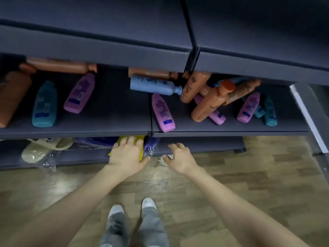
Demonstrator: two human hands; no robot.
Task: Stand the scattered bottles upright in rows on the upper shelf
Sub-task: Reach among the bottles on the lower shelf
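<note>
Bottles (44, 105) lie flat all over the middle shelf (115, 111), from 9 o'clock across to 3 o'clock. None stands up yet. The upper shelf (106, 24) is, I think, the dark board at 12 o'clock.

Both hands reach out low, just under the middle shelf's front edge. The left hand (127, 154) and the right hand (179, 157) hold nothing. Their fingers are spread and loosely bent.

The pink bottle (163, 113) is nearest, at 12 o'clock from the right hand, right at the front edge. It looks best to start there. Wrap the fingers round its fat middle, not the cap. Lift it, then set it down on its flat bottom.

The pile at 2 o'clock looks tricky. The orange bottle (210, 102) lies on top, so take that one first. Then the others should not roll.
</note>
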